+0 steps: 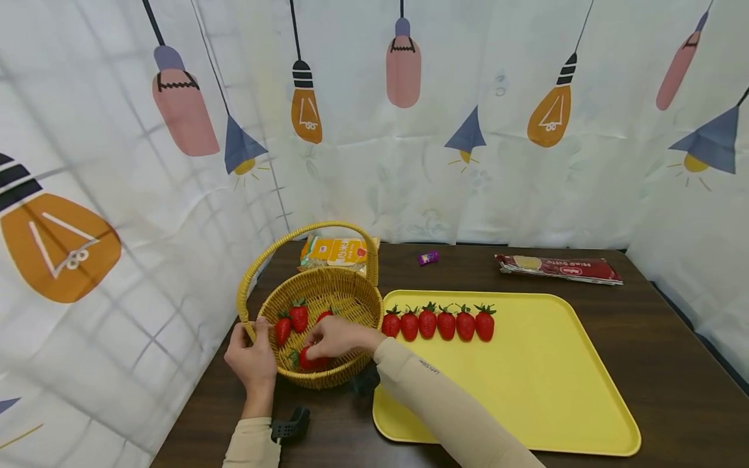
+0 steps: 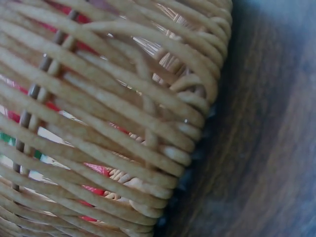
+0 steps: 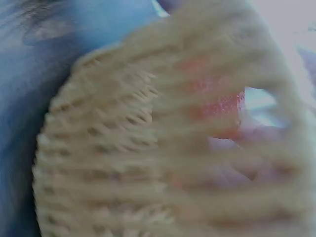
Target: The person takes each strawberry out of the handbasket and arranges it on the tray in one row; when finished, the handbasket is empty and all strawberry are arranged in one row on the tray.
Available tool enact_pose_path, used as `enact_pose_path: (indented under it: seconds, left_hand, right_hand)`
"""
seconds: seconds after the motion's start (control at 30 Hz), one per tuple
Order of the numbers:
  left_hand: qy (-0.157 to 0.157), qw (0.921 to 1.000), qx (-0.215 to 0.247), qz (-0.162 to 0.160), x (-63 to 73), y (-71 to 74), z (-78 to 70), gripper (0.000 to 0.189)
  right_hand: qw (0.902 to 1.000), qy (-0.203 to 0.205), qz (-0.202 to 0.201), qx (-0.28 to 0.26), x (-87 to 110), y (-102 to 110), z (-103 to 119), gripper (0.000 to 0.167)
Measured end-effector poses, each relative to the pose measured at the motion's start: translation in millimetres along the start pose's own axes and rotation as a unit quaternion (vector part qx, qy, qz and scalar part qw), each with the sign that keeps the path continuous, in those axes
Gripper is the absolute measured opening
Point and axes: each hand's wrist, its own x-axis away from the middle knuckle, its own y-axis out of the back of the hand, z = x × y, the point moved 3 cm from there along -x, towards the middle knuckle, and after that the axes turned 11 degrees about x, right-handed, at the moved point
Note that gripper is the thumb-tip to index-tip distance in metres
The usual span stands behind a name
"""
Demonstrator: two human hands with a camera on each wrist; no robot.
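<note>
A yellow wicker basket with a tall hoop handle stands at the left of the table. My left hand grips its rim at the left, by the foot of the handle. Inside the basket, my right hand pinches a strawberry near the front wall. Other strawberries lie in the basket, one partly covered by the right hand. In the left wrist view the woven wall fills most of the picture, with red showing through gaps. The right wrist view shows the basket wall blurred, a strawberry behind it.
To the right lies a yellow tray, with a row of several strawberries along its far left part. Behind the basket is an orange-yellow food packet. Farther back are a small purple packet and a long red packet.
</note>
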Motion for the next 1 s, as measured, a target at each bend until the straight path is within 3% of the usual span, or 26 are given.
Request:
enact_pose_path:
  seconds: [0.13, 0.33, 0.73, 1.0]
  left_hand:
    - [-0.005, 0.9999, -0.006, -0.006, -2.8, 2.4, 14.3, 0.020]
    - [-0.005, 0.9999, -0.008, -0.005, -2.9, 2.1, 16.3, 0.020]
    - [0.004, 1.0000, -0.001, 0.001, -0.7, 1.1, 13.9, 0.022]
    - [-0.001, 1.0000, -0.004, -0.003, -1.1, 1.5, 16.4, 0.022]
  right_hand:
    - [0.9969, -0.004, -0.027, -0.074, 11.5, 14.0, -8.9, 0.013]
    - [0.9864, -0.002, -0.059, -0.153, 26.5, 22.6, -21.6, 0.015]
    - [0.9825, 0.057, -0.104, -0.143, 59.6, 32.0, -28.4, 0.022]
    - [0.9669, 0.046, -0.138, -0.210, 84.3, 40.6, -40.2, 0.028]
